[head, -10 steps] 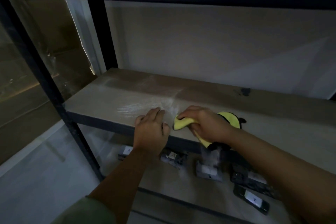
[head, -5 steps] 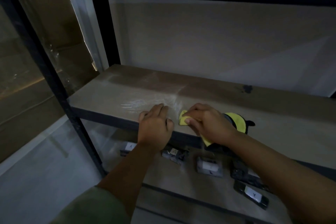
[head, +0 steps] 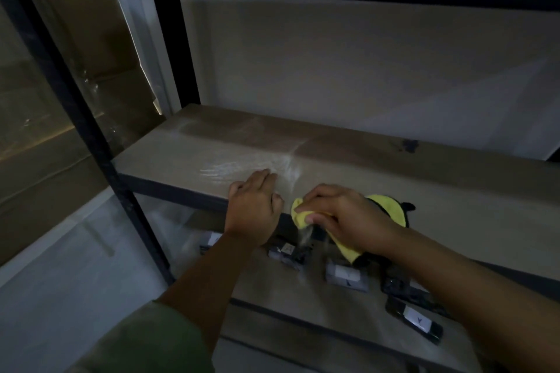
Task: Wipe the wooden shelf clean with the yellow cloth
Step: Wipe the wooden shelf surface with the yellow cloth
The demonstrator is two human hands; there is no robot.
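- We saw the right hand (head: 345,218) curled around a bunched yellow microfibre cloth (head: 385,209) with a dark trim, fingers and thumb clamped on the cloth's front fold.
- The cloth sat at the front edge of the pale wooden shelf board (head: 188,154); one end poked out left of the fingers, another part hung below the hand over the edge, the rest lay on the board behind the wrist.
- The left hand (head: 253,209) lay flat, palm down, on the same front edge just left of the cloth, fingers straight and close together, holding nothing.
- The two hands were just beside each other, not touching as far as we could tell.
- A whitish smeared patch (head: 242,165) showed on the board just ahead of the left fingertips; a small dark stain (head: 407,145) sat near the back edge, well to the right.
- A black metal upright (head: 75,118) of the rack stood at the front left corner, a second one at the back left.
- On the lower shelf (head: 291,291) under the hands lay several small dark packets with white labels (head: 347,275); we couldn't read the labels.
- A green sleeve (head: 145,339) covered the left upper arm at the bottom of the view.
- A brown cardboard box with clear tape (head: 100,70) stood left of the rack.
- Scene was dim.
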